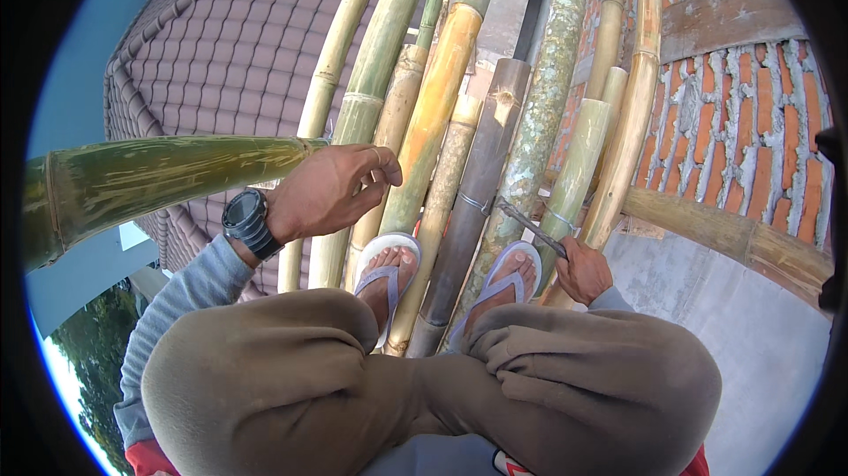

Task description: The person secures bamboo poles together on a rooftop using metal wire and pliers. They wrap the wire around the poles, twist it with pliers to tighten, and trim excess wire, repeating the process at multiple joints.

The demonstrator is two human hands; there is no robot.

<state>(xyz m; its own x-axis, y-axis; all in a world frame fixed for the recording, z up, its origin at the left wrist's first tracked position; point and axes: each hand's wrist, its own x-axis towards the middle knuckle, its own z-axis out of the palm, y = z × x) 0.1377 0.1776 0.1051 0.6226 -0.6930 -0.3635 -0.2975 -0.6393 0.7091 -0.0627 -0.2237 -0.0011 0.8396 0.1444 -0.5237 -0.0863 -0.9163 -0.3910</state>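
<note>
My left hand (340, 186), with a dark watch (249, 222) on its wrist, is over the bamboo poles beside the end of a thick green bamboo pole (168, 189) that comes in from the left. Its fingers are curled in; whatever they hold, if anything, is hidden. My right hand (583, 271) grips a dark rod-like metal tool (534, 230). The tool's far tip lies over a mottled bamboo pole (530, 154). Wire (474, 203) binds the dark bamboo pole (495, 136), and more wire (564, 222) circles the pale green one (579, 162).
Several bamboo poles run lengthwise under my sandalled feet (389, 277). A tiled roof (238, 43) slopes at the left. At the right stand a brick wall (742, 132) and a crosswise bamboo pole (733, 238), with a grey surface (707, 317) below.
</note>
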